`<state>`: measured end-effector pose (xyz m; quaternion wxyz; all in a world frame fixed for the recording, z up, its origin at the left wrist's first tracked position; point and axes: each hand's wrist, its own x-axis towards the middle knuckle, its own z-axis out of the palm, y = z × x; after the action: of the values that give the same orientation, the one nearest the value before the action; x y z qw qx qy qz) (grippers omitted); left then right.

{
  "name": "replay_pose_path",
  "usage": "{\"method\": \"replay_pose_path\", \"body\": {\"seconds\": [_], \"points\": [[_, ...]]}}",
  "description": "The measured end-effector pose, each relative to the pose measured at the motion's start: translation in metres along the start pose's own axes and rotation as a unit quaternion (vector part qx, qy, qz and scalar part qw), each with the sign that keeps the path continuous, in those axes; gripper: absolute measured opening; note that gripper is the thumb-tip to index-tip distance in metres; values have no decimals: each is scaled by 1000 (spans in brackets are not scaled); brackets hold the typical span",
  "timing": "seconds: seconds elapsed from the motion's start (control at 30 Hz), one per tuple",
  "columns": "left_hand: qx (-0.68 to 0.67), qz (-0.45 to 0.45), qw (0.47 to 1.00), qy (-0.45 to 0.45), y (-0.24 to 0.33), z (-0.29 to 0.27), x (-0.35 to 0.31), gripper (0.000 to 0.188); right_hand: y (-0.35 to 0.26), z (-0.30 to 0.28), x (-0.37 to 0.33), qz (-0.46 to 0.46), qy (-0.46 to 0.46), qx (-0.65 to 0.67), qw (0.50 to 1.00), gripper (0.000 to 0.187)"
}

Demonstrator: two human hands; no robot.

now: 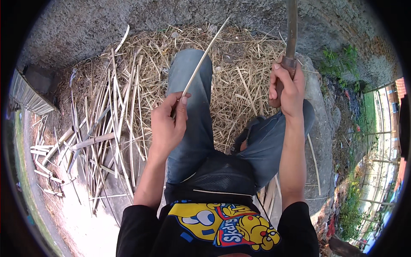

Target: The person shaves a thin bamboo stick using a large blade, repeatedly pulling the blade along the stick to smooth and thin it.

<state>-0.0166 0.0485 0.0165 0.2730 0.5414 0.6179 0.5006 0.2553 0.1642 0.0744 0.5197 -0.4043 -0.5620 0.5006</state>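
Note:
My left hand (168, 124) pinches a thin pale bamboo strip (204, 55) that slants up and to the right over my left knee. My right hand (287, 83) grips the wooden handle of a long knife (291, 30), whose dark blade points straight up toward the top of the view. The two hands are apart, with the strip and the blade not touching. I sit with both legs in blue jeans (190, 124) stretched over a bed of shavings.
A heap of dry straw-like shavings (239, 73) covers the ground ahead. Many split bamboo strips and short cut pieces (102, 128) lie fanned out on the left. A large grey stone (319, 141) is under my right leg. A rough grey wall (107, 25) stands beyond.

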Motion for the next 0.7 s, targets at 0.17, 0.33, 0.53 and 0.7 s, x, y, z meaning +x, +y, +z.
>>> {"method": "replay_pose_path", "body": {"seconds": [0.17,0.33,0.53,0.7], "points": [[144,11,989,39,-31,-2,-39,17,58,28,-52,-63,-73,-350,932,42],[204,-14,978,46,-33,-6,-55,13,79,54,-73,-115,-131,-477,862,46],[214,16,975,55,-39,-2,-62,13,65,62,-75,-165,-188,-542,802,54],[199,3,978,54,-39,1,-54,14,74,52,-43,-239,-185,-602,739,52]]}}
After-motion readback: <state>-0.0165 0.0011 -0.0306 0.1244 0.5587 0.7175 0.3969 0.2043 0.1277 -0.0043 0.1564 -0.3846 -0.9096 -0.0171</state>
